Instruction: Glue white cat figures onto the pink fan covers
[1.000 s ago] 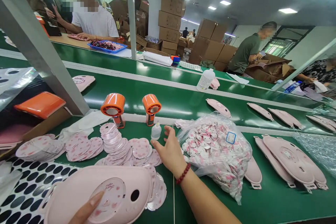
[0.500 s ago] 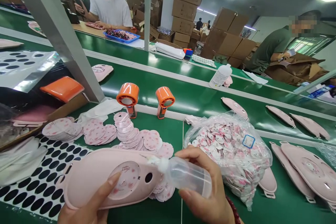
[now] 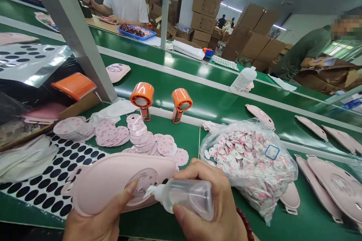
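My left hand [image 3: 103, 211] grips a pink oval plastic cover [image 3: 106, 175] from below, its thumb lying on the round recess. A round printed pink disc [image 3: 147, 180] sits in that recess. In my right hand [image 3: 215, 196] is a clear squeeze bottle [image 3: 189, 197], tipped sideways, with its whitish nozzle pointing down at the disc. Whether the nozzle touches the disc I cannot tell. Behind the cover lie several piles of the same printed discs [image 3: 138, 135]. A sheet of black round stickers [image 3: 59, 188] runs beneath the cover at the left.
A clear bag of cat-face pieces [image 3: 243, 158] stands right of my hands. More pink covers [image 3: 333, 184] lie at the far right. Two orange handheld fans [image 3: 142, 99] stand behind the discs. A metal post [image 3: 76, 41] rises at left. Co-workers [image 3: 124, 3] are across the line.
My right hand has brought the bottle left and down, so its nozzle is now over the recess instead of the cover's right end. The cover has shifted slightly right.
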The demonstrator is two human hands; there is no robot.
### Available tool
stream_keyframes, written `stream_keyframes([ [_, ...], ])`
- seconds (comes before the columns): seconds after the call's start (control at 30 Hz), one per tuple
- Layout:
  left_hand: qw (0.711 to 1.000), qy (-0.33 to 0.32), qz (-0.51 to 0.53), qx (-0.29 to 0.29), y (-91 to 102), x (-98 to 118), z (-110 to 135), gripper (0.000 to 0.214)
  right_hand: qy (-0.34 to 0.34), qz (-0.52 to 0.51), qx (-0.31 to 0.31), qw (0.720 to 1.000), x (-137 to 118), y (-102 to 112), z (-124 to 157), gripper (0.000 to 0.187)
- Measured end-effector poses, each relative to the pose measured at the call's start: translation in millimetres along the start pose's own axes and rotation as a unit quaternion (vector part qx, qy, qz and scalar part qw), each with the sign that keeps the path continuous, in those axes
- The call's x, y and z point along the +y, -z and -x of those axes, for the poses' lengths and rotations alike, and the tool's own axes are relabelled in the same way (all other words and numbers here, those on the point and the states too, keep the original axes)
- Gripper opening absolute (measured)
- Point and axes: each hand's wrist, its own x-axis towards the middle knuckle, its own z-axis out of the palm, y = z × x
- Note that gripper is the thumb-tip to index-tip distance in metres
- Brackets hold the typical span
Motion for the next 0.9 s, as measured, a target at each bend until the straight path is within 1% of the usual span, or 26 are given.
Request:
stream_keyframes([
  [0.33,1.0,-0.007,0.008,-0.02,6.2,-10.2,1.1,0.08,-0.008,0.018,-0.005,1.0,3.3,-6.7,-2.8,0.015],
  [0.43,1.0,-0.005,0.006,-0.022,7.1,-10.1,0.6,0.081,-0.011,0.019,-0.014,1.0,4.6,-7.1,-1.5,0.015],
  [0.53,1.0,-0.002,0.014,-0.017,6.0,-8.9,0.4,0.079,-0.019,0.017,-0.009,1.0,5.7,-5.6,-0.4,0.013],
  [0.73,0.999,-0.032,0.01,-0.015,3.6,-6.5,0.8,0.073,-0.032,0.017,0.003,0.999,7.6,-5.2,0.9,0.013],
  [0.83,1.0,-0.015,0.015,-0.013,1.3,-4.7,0.9,0.073,-0.04,-0.007,0.006,0.999,8.2,-6.7,2.5,0.015],
  [0.9,1.0,0.006,0.025,-0.012,-0.1,-2.7,0.1,0.073,-0.058,-0.043,-0.001,0.997,9.9,-5.5,4.6,0.016],
])
